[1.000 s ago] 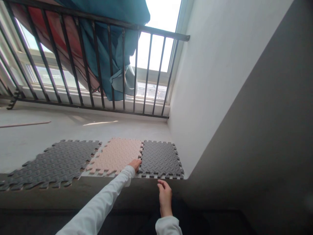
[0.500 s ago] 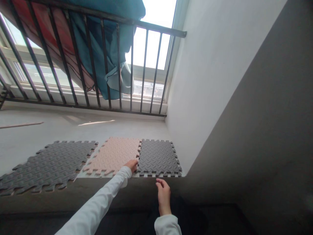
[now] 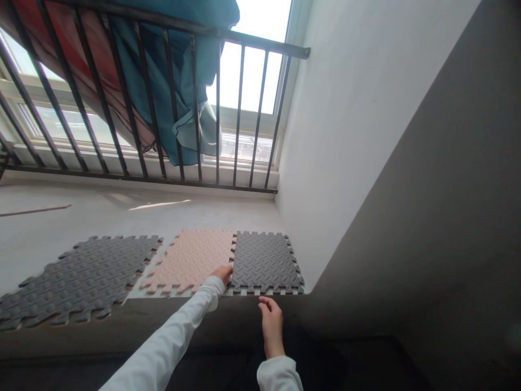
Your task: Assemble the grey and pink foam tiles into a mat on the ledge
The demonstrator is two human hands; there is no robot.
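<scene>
My left hand is at the lower right corner of a pink foam puzzle mat, its fingers curled over the edge where it meets a dark grey foam mat. The fingertips are partly hidden. The pink and grey mats lie side by side, their toothed edges meeting along a seam. My right hand hovers in front of the ledge, below the grey mat, holding nothing, with thumb and loosely bent fingers a little apart. Left of the pink mat, separated by a gap, lies another dark grey foam mat with raised dots.
The mats lie on a pale ledge, the left one overhanging its front edge. Behind is a black metal railing with blue-green and red cloth by the window. A white wall bounds the right. A thin strip lies far left.
The view has shifted very slightly. My left hand stays at the seam, a touch further right in the picture. My right hand has hardly moved.
</scene>
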